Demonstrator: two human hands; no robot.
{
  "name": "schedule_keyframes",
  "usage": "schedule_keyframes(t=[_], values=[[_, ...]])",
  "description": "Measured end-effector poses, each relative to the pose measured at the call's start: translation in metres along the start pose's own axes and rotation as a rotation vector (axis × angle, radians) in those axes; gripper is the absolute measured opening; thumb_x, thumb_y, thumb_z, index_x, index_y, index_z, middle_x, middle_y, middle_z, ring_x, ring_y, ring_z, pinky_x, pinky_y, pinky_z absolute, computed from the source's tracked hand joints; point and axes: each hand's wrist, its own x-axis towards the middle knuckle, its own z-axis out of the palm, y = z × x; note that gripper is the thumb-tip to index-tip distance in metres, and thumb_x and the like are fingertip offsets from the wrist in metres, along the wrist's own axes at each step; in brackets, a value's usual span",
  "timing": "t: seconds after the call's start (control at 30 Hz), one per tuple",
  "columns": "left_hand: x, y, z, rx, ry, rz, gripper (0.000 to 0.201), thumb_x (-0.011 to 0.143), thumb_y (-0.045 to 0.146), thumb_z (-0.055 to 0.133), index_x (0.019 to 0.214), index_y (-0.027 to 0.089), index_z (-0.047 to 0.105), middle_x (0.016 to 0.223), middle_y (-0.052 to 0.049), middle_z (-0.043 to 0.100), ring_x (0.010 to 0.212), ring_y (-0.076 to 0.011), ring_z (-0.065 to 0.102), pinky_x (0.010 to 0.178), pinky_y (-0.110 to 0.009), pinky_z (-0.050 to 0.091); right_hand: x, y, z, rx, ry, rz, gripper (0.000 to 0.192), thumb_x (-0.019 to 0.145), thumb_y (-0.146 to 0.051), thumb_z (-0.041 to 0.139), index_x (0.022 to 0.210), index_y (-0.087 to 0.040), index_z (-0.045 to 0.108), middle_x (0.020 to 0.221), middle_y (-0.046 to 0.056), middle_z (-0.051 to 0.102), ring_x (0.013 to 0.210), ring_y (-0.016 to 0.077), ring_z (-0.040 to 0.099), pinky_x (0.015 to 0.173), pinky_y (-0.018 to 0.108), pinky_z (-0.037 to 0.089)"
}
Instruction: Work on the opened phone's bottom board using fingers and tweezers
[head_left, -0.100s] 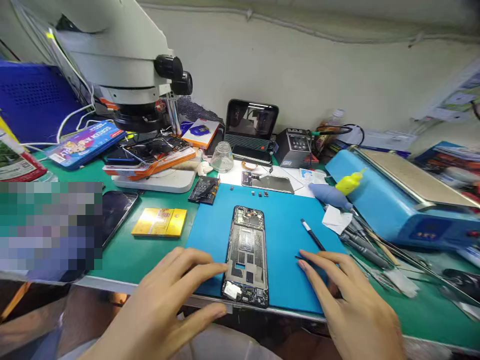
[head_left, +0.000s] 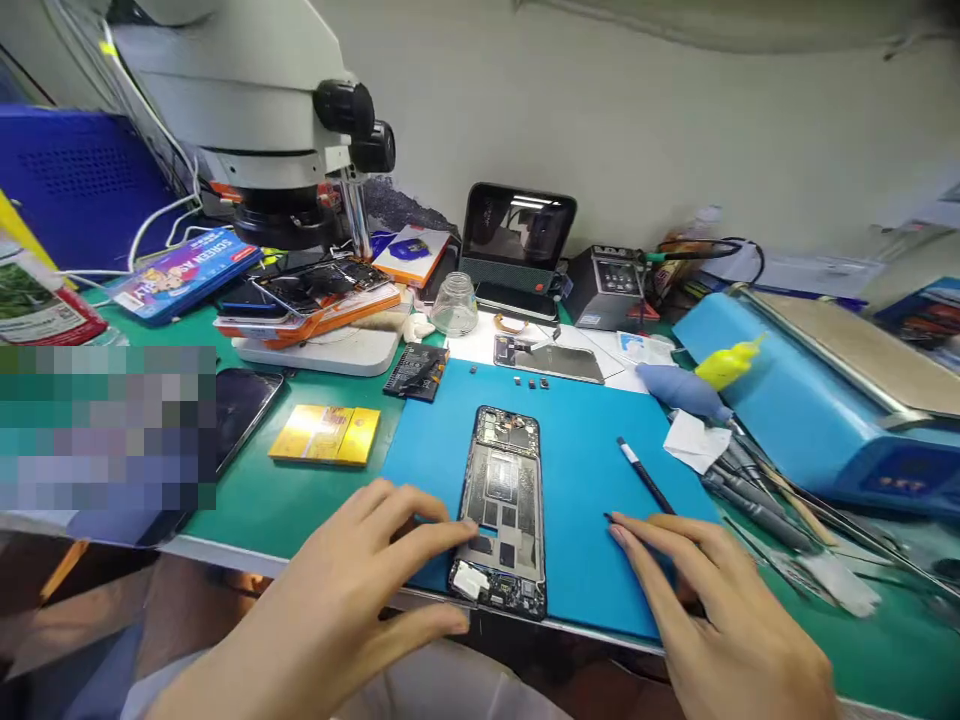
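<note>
Blue silicone mat (head_left: pixel 570 450) overhangs the table's near edge, so the open, empty hands, left (head_left: pixel 352 590) steadying the black opened phone frame (head_left: pixel 504 510), right (head_left: pixel 712 610) beside the thin black tool (head_left: pixel 643 478), could nudge the frame off.

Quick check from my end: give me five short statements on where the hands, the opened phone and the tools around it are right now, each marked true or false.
1. The opened phone lies on the blue mat. True.
2. The left hand grips a screwdriver. False: it holds nothing; its fingertips rest at the phone's left edge.
3. The right hand rests on the mat to the right of the phone. True.
4. The yellow box lies on the blue mat. False: it lies on the green bench top, left of the mat.
5. The microscope stands at the bench's far left. True.
</note>
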Motion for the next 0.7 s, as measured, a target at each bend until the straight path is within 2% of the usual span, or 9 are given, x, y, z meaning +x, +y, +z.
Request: schedule_keyframes(t=[0.1, 0.2, 0.43, 0.7], values=[[0.009, 0.001, -0.002, -0.040, 0.003, 0.023, 0.029, 0.106, 0.033, 0.071, 0.134, 0.037, 0.062, 0.123, 0.003, 0.067, 0.106, -0.0188, 0.060, 0.090, -0.031, 0.049, -0.004, 0.000, 0.003, 0.068, 0.011, 0.002, 0.032, 0.114, -0.054, 0.050, 0.116, -0.031, 0.072, 0.118, -0.003, 0.071, 0.092, 0.0123, 0.068, 0.077, 0.026, 0.048], [0.013, 0.004, -0.007, -0.113, -0.007, 0.004, 0.018, 0.107, 0.032, 0.071, 0.123, 0.033, 0.066, 0.120, 0.004, 0.068, 0.105, -0.0162, 0.059, 0.090, -0.029, 0.049, -0.003, -0.002, 0.004, 0.115, 0.022, 0.034, 0.030, 0.114, -0.053, 0.052, 0.114, -0.029, 0.071, 0.115, -0.003, 0.069, 0.083, 0.0123, 0.061, 0.074, 0.028, 0.044], [0.017, 0.009, -0.010, -0.175, 0.018, -0.058, 0.012, 0.103, 0.033, 0.077, 0.114, 0.031, 0.071, 0.113, 0.006, 0.069, 0.100, -0.0134, 0.059, 0.086, -0.027, 0.046, 0.001, -0.006, 0.007, 0.145, 0.041, 0.046, 0.027, 0.112, -0.049, 0.057, 0.113, -0.025, 0.070, 0.109, 0.001, 0.067, 0.080, 0.0140, 0.056, 0.074, 0.031, 0.041], [0.017, 0.004, 0.002, -0.077, 0.198, 0.087, 0.013, 0.103, 0.032, 0.075, 0.112, 0.024, 0.076, 0.104, 0.002, 0.074, 0.088, -0.0134, 0.058, 0.081, -0.027, 0.047, -0.002, -0.006, 0.008, 0.172, 0.041, 0.080, 0.025, 0.110, -0.049, 0.059, 0.113, -0.028, 0.072, 0.108, 0.000, 0.069, 0.079, 0.0158, 0.059, 0.077, 0.033, 0.043]])
